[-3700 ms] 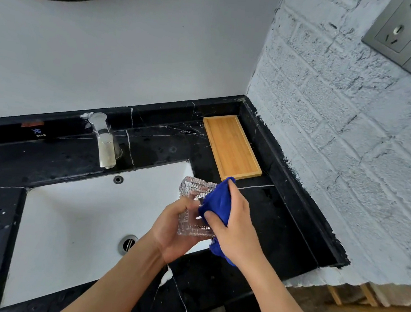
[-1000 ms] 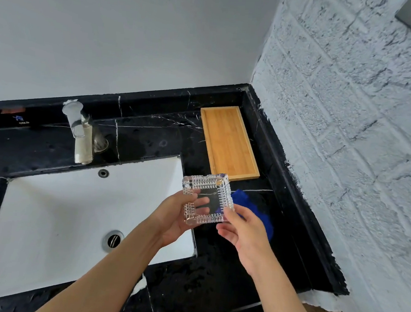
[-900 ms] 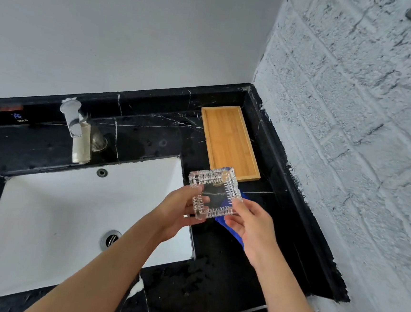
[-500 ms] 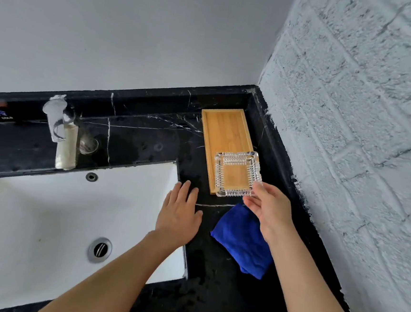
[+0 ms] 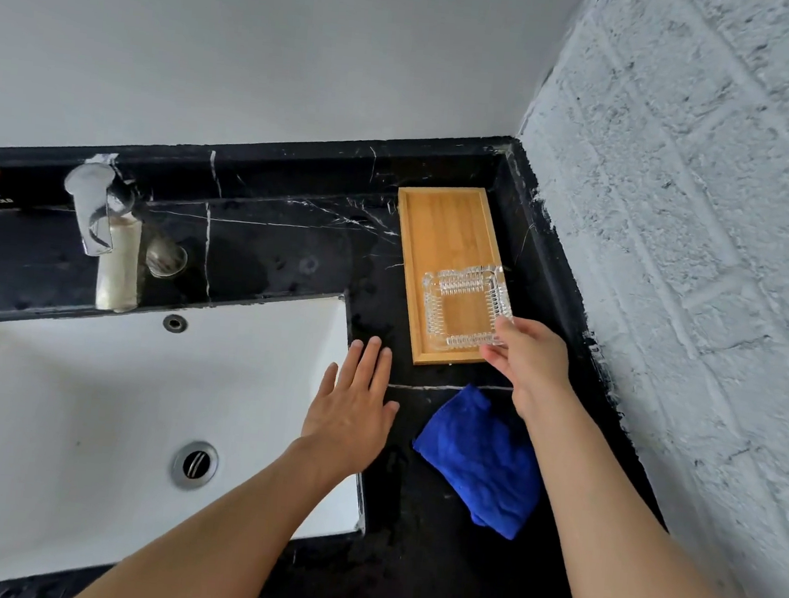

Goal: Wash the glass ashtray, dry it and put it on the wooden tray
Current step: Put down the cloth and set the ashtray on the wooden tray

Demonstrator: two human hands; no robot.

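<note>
Your right hand (image 5: 528, 358) now grips the near right corner of the glass ashtray (image 5: 465, 310) over the near end of the wooden tray (image 5: 445, 236); whether it already rests there, I cannot tell. Your left hand (image 5: 354, 414) has let go of it and lies open and flat at the edge of the sink (image 5: 65, 389). The blue cloth (image 5: 479, 454), which your right hand held before, lies on the black counter (image 5: 268, 249).

Light: even, soft, bright; source not visible.
Shadows: faint.
Glare: pale sheen on black marble counter (image 5: 263, 249); highlights on chrome faucet (image 5: 93, 208).
Distortion: wide-angle bowing at edges.
Focus: sharp centre.
</note>
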